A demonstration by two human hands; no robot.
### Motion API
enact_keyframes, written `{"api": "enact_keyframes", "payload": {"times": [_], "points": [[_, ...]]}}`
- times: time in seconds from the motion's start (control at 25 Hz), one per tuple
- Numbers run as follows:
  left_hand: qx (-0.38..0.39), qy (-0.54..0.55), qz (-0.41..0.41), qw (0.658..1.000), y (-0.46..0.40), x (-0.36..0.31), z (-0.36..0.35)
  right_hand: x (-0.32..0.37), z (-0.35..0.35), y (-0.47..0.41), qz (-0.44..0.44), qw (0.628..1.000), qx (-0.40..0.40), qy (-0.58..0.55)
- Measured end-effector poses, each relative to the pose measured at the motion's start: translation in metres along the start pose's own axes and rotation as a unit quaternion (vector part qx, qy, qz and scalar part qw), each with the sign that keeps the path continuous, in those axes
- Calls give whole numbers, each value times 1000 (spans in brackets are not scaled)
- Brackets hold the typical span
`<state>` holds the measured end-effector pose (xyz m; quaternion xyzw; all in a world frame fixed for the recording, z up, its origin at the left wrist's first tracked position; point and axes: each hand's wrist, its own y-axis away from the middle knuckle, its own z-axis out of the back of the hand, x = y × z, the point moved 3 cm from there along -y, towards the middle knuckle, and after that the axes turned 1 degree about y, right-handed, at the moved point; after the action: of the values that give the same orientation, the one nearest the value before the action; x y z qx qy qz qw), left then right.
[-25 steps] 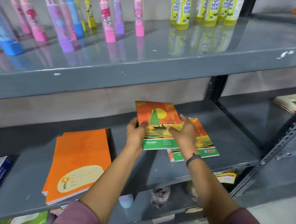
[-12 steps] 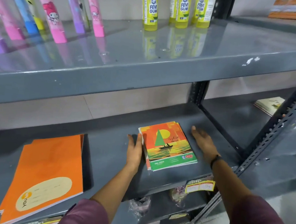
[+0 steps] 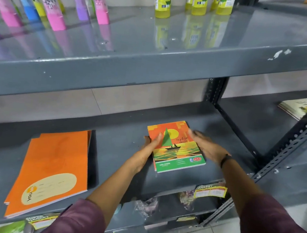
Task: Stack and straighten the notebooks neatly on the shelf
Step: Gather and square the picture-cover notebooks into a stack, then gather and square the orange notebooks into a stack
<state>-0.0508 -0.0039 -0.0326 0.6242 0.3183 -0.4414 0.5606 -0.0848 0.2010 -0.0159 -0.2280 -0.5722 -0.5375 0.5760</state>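
A small stack of sailboat-cover notebooks (image 3: 180, 152), orange and green, lies flat on the grey middle shelf (image 3: 125, 132). My left hand (image 3: 148, 150) presses against the stack's left edge, with the thumb lying on the top cover. My right hand (image 3: 207, 147) rests flat against the stack's right edge, fingers stretched out and slightly blurred. The covers sit nearly flush, slightly turned against the shelf's front edge. A second stack of larger orange notebooks (image 3: 54, 167) lies further left on the same shelf, a little fanned at its edges.
The upper shelf carries pink, purple and blue tubes (image 3: 52, 7) and yellow gum bottles (image 3: 162, 2). A slotted metal post (image 3: 296, 147) stands to the right, with more notebooks (image 3: 296, 107) on the neighbouring shelf. A yellow price label (image 3: 210, 191) hangs below the shelf lip.
The lifted notebook was set down on the stack. My right hand then moved from the bare shelf to the stack's right edge, and my left thumb came onto the cover.
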Motion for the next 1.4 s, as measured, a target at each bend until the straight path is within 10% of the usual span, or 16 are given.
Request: {"api": "enact_keyframes", "payload": {"times": [0.12,0.32,0.92,1.2,1.4], "points": [[34,-190,18,981,17,24,-4,-16,9,18,15,988,76,134],[-153,-428,73,888,20,15,-16,-15,1,25,23,956,37,290],[-215,-358,23,908,17,6,-17,-3,-6,11,-58,905,-96,410],[-144,-328,7,934,27,2,6,13,-1,29,-44,917,-23,396],[-262,-195,-160,932,82,-4,114,64,-36,30,58,902,-157,397]]}}
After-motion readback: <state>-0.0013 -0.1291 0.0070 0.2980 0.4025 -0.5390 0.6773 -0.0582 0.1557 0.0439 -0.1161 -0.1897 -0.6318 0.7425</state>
